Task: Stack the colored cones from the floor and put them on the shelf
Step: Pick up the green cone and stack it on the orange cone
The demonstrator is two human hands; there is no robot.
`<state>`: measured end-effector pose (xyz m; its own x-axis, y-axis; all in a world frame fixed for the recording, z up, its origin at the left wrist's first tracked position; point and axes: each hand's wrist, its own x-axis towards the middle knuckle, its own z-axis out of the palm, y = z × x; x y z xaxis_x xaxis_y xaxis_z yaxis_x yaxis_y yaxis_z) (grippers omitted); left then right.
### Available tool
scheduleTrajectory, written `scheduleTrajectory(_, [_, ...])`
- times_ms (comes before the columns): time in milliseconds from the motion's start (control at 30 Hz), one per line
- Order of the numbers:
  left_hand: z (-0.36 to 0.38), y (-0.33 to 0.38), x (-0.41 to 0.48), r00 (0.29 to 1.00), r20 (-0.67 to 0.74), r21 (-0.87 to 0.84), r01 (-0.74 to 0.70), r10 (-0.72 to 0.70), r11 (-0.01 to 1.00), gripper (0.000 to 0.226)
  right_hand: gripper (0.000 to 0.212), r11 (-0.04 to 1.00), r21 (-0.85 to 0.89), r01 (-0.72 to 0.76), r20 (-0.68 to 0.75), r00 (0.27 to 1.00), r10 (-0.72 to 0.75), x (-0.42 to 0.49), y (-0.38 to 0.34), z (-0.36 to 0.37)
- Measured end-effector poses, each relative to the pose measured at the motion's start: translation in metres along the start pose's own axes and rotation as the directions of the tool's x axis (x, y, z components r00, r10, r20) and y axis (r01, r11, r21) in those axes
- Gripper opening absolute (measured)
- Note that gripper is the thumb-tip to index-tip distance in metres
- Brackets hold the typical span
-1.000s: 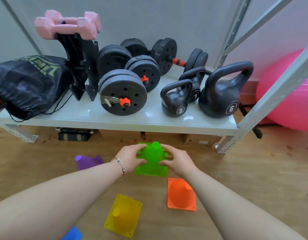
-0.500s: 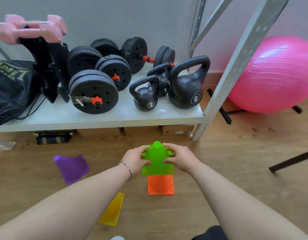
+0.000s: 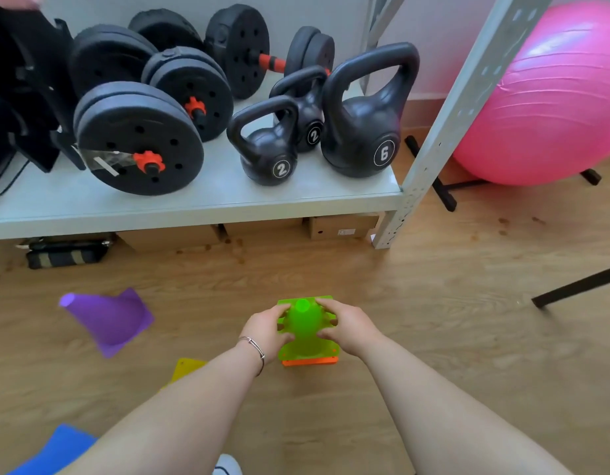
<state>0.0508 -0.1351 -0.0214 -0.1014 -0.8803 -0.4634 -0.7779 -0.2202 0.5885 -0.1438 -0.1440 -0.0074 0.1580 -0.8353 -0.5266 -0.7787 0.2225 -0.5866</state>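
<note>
A green cone (image 3: 305, 325) sits over an orange cone (image 3: 310, 362) on the wooden floor; only the orange base edge shows beneath it. My left hand (image 3: 267, 329) grips the green cone's left side and my right hand (image 3: 348, 329) grips its right side. A purple cone (image 3: 108, 318) lies tipped on its side to the left. A yellow cone (image 3: 185, 370) peeks out behind my left forearm. A blue cone (image 3: 56, 447) shows at the bottom left corner. The grey shelf (image 3: 194, 207) stands just beyond.
The shelf carries black weight plates (image 3: 139, 138), dumbbells and three kettlebells (image 3: 365, 125). Its metal upright (image 3: 430, 156) stands at the right front corner. A pink exercise ball (image 3: 550, 97) rests to the right. Cardboard boxes (image 3: 341, 228) lie under the shelf. A black bar (image 3: 578, 286) crosses the floor at right.
Both hands have lowered the green cone down onto the orange cone, covering it. The camera has moved closer and lower.
</note>
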Motion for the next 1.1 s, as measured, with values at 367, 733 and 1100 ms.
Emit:
scheduleTrajectory(367, [0.047,-0.033,0.026,1.0,0.02,-0.04,0.01,-0.01,0.999,0.069,0.074,0.998,-0.04,-0.046,0.01,0.999,0.047,0.028,0.038,0.039])
scheduleTrajectory(733, [0.055,-0.042,0.029,1.0,0.011,-0.049,-0.009,0.01,0.999,0.065,0.077,0.999,0.047,-0.024,-0.018,1.0,0.025,0.03,0.052,0.055])
scheduleTrajectory(1100, [0.029,-0.017,0.021,0.936,-0.295,0.555,0.007,0.189,0.832,0.064,0.062,0.851,-0.523,0.047,-0.441,0.84,-0.318,0.011,0.015,0.024])
